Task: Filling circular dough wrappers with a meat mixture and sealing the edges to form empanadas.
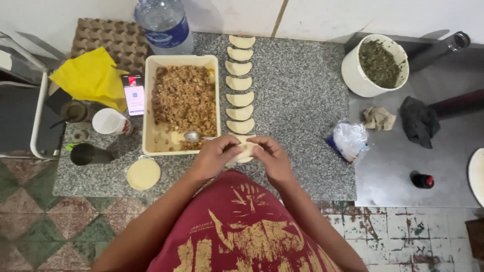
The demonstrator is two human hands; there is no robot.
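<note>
Both hands meet at the front of a grey granite counter (302,100). My left hand (216,155) and my right hand (270,157) pinch a pale folded piece of dough (246,149) between them. Behind it runs a column of several finished half-moon pastries (240,83). To the left stands a cream rectangular tray (146,100) of brown shredded filling (184,98), with a metal spoon (192,136) resting at its near end. A stack of round dough discs (143,174) lies at the front left.
A water bottle (164,22), egg carton (113,38), yellow cloth (91,75), phone (134,94), white cup (108,121) and dark cup (83,153) crowd the left. On the right are a white bucket of green herbs (375,63), plastic bag (349,140), rags and a small red-capped bottle (422,180).
</note>
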